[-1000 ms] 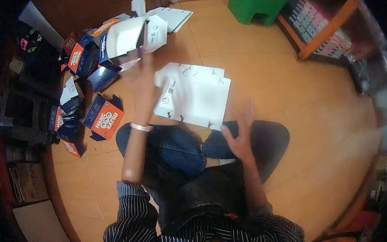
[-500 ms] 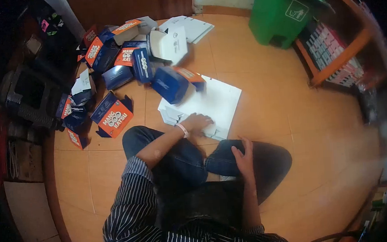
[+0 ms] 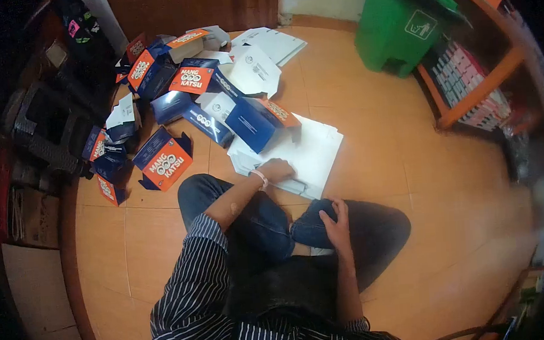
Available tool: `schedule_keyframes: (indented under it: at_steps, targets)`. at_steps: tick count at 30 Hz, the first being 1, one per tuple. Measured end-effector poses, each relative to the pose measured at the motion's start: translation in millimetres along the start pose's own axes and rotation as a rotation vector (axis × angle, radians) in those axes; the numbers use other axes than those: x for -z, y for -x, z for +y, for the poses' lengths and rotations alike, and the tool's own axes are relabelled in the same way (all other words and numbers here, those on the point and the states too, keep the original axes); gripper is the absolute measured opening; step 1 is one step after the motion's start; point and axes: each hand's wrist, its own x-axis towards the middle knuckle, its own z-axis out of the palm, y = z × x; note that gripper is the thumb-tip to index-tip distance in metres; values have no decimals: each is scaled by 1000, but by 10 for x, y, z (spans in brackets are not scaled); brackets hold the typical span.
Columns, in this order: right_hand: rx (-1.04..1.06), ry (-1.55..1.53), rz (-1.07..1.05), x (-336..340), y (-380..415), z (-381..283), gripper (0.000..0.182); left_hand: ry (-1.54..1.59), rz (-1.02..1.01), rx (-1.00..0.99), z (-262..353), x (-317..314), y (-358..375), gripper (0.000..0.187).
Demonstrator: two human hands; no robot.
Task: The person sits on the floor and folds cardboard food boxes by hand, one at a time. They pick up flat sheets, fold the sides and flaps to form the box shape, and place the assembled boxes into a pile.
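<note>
Person sits cross-legged on an orange tiled floor (image 3: pixel 396 162), seen from above, in a striped shirt and dark jeans. Left hand (image 3: pixel 277 169) reaches forward and lies palm-down on the near edge of a stack of flat white cardboard sheets (image 3: pixel 311 150) just in front of the knees; fingers look curled over the stack's edge, but whether they grip a sheet cannot be told. A pale bracelet sits on that wrist. Right hand (image 3: pixel 334 223) rests on the right knee, fingers loosely spread, holding nothing. A folded blue box with an orange lid (image 3: pixel 255 119) lies tilted on the far left corner of the white stack, touching it. Beyond and to the left, a loose heap of folded blue-and-orange boxes (image 3: pixel 173 76) spreads toward the wall; one orange-faced box (image 3: pixel 164 160) stands apart, near the left knee. More flat white sheets (image 3: pixel 275 44) lie at the far end of the heap. A green bin (image 3: pixel 400 28) stands to the right by a wooden shelf (image 3: pixel 465 77)
</note>
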Motion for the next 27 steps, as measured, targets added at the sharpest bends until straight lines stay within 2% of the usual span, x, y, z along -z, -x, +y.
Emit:
schedule_keyframes:
  at_steps: [1, 3, 5, 6, 7, 9, 10, 12, 13, 15, 17, 19, 20, 24, 26, 27]
  targets:
    - [1, 35, -27, 12, -1, -29, 45, 5, 1, -12, 31, 92, -19, 17]
    - [-5, 79, -35, 47, -28, -57, 47, 76, 216, 225, 138, 346, -102, 18]
    - [-55, -141, 163, 29, -65, -38, 51, 294, 371, 240, 346, 799, -98, 18]
    - [60, -232, 214, 43, -121, -79, 55, 384, 314, 159, 415, 924, -72, 17]
    - [50, -229, 234, 82, -180, -175, 55, 392, 300, 143, 569, 1065, -23, 17]
    - [446, 108, 417, 189, -290, -453, 46, 800, 276, -64, 933, 1313, 130, 17]
    - [435, 115, 427, 229, -311, -529, 46, 809, 263, -72, 1035, 1346, 187, 17]
    - [476, -1, 303, 291, -328, -663, 30, 954, 148, 128, 1171, 1377, 290, 15]
    - [467, 6, 304, 307, -321, -784, 30, 964, 142, 127, 1219, 1389, 325, 15]
    - [575, 301, 210, 277, -273, -1011, 17, 1121, 62, 164, 1307, 1399, 390, 20]
    - [608, 328, 237, 261, -259, -1077, 15, 1183, 60, 177, 1308, 1412, 404, 18]
    - [599, 399, -69, 293, -268, -1159, 16, 1243, -22, 166, 1283, 1427, 432, 11]
    - [552, 422, -224, 318, -298, -1150, 17, 1307, 23, 120, 1305, 1448, 448, 5]
    - [527, 406, -271, 281, -312, -1099, 16, 1324, 63, 206, 1285, 1391, 475, 10]
    - [398, 273, -86, 252, -346, -910, 12, 1168, 101, 315, 1353, 1630, 594, 18]
    - [398, 274, -78, 266, -333, -912, 12, 1166, 97, 308, 1397, 1689, 642, 18]
